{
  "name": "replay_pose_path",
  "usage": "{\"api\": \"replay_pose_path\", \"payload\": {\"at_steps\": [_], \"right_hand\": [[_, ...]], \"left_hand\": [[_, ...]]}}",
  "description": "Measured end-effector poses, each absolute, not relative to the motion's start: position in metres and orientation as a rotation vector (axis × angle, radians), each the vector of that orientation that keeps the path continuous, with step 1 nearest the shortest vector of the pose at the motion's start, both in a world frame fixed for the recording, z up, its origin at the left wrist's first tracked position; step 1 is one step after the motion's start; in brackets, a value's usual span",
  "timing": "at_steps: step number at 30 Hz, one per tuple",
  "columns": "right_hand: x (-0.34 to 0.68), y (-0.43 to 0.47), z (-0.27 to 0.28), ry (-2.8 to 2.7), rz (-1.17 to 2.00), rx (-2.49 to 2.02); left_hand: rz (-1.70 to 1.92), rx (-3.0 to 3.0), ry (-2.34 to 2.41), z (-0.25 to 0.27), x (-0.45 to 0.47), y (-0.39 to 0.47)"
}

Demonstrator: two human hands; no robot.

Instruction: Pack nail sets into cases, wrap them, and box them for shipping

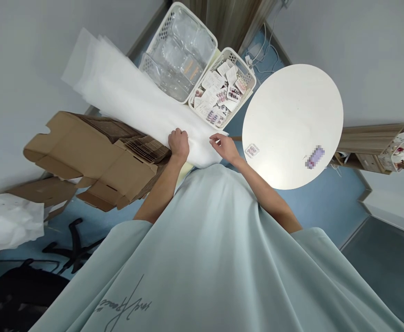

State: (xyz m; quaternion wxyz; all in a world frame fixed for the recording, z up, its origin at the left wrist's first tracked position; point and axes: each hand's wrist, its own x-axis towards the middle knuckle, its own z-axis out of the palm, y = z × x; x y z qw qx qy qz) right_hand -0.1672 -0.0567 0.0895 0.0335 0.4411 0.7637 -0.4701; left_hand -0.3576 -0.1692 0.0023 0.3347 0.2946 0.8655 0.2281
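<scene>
A long stack of thin, white, translucent sheets [129,94] runs from the upper left down to the front of my body. My left hand [179,144] is closed, knuckles up, on the sheets near their close end. To its right, my right hand [225,146] is held over the edge of the same stack. Its fingers are curled, with thumb and fingertips close together. Whatever is between those fingertips is too small to tell.
Left of the sheets lie flattened brown cardboard boxes [94,157]. Beyond are a white basket [209,34] of clear plastic packs and another basket [252,76] with press-on nail cards. A round white table [295,110] stands right, carrying a small clear pack [252,150]. A black chair base [75,249] is lower left.
</scene>
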Motion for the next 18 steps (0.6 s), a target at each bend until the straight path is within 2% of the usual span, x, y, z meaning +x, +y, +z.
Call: {"api": "replay_pose_path", "payload": {"at_steps": [7,11,18], "right_hand": [[-0.163,-0.056,0.088,2.338,-1.525,1.379],[-0.165,-0.049,0.096,2.409,-1.571,1.499],[-0.157,-0.026,0.128,2.453,-1.566,1.535]], "left_hand": [[0.637,0.921,2.238,0.028,-0.357,-0.178],[0.794,0.99,2.216,0.063,-0.345,-0.189],[0.861,1.129,2.057,0.126,-0.296,-0.181]]}}
